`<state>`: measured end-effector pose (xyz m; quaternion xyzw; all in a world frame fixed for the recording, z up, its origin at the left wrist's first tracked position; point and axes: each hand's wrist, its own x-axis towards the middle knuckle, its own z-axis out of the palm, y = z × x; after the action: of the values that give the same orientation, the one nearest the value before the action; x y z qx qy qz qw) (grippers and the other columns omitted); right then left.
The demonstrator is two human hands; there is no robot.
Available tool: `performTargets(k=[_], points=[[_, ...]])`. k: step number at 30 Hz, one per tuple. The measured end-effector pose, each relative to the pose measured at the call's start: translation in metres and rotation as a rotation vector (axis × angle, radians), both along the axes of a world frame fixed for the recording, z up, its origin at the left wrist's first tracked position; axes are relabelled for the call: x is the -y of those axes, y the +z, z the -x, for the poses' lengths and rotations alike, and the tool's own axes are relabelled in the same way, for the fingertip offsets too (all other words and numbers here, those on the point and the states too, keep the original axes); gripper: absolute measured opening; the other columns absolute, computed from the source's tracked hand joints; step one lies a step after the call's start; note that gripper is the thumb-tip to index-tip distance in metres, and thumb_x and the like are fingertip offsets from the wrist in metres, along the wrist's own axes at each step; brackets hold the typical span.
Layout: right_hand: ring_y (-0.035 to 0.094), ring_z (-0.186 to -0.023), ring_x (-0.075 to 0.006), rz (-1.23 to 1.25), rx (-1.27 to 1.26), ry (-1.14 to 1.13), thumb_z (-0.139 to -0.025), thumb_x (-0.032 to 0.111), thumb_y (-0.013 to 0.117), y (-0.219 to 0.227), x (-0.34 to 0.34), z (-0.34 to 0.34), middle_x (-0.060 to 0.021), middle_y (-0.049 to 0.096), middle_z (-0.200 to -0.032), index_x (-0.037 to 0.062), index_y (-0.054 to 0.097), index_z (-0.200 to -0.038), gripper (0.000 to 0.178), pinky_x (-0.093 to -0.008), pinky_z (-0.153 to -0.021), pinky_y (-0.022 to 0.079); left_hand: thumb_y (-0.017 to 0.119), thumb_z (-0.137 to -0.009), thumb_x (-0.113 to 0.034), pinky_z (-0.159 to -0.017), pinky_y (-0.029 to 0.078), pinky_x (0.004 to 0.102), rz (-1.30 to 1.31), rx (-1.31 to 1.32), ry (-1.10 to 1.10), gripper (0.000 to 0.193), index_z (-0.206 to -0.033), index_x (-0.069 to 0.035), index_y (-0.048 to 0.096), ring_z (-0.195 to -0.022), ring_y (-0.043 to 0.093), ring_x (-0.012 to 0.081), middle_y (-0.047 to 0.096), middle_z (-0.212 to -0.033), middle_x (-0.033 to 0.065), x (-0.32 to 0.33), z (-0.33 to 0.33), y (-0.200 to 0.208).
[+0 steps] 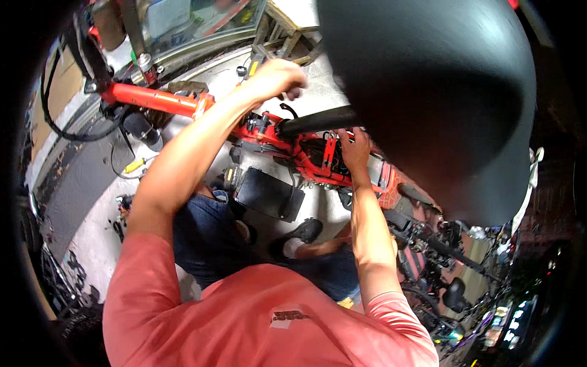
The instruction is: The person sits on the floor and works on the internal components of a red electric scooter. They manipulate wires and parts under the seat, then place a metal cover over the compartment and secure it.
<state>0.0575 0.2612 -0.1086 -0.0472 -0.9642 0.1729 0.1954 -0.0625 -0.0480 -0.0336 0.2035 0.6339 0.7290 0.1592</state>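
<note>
A red bicycle frame [156,98] stretches across in front of me, its front tube at the left. A big black saddle [440,92] on a dark seat post [321,120] looms close at the upper right. My left hand [278,81] is raised over the frame's middle, fingers curled and slightly blurred; whatever they may hold is hidden. My right hand [356,151] grips the rear part of the frame, just below the saddle, which partly covers the fingertips. Beneath the frame, a black flat box [266,194] lies on the floor by my feet.
A yellow-handled tool [134,165] and a spray can [147,68] sit at the left. A wooden stool [287,33] stands at the back beside a glass case [195,24]. Bicycle parts and another black saddle [454,295] crowd the right side.
</note>
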Motion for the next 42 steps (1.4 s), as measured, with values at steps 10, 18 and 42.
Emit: performTargets(k=[10,18,42], points=[[0.061,-0.115,-0.0408,0.038,0.026,0.181,-0.092,0.031,0.075,0.001,-0.021,-0.01,-0.0185,0.071,-0.115,0.0047,0.073,-0.116,0.036,-0.0504,-0.105,0.042,0.077,-0.087,-0.044,-0.081,0.06,0.0486,0.979,-0.242,-0.889,0.045,-0.118,-0.011,0.077,-0.103,0.073,0.0305,0.076,-0.118,0.012,-0.149,0.029,-0.011],[0.063,-0.107,-0.0358,0.015,0.019,0.311,-0.095,0.027,0.072,-0.016,-0.052,-0.01,-0.0169,0.071,-0.107,-0.0011,0.068,-0.115,0.034,-0.0468,-0.102,0.044,0.082,-0.078,-0.053,-0.065,0.062,0.0454,0.752,-0.135,-0.663,0.066,-0.098,0.009,0.077,-0.081,0.075,0.028,0.076,-0.092,0.0171,-0.165,0.014,-0.028],[0.046,-0.136,-0.0311,0.194,0.274,0.343,-0.08,0.024,0.075,0.039,-0.054,-0.037,-0.0177,0.056,-0.14,0.0003,0.054,-0.141,0.068,-0.0473,-0.117,0.029,0.078,-0.091,-0.022,-0.078,0.059,0.0387,0.505,-0.201,-1.01,0.022,-0.103,-0.003,0.079,-0.089,0.072,0.0196,0.077,-0.099,0.0117,-0.16,0.044,-0.092]])
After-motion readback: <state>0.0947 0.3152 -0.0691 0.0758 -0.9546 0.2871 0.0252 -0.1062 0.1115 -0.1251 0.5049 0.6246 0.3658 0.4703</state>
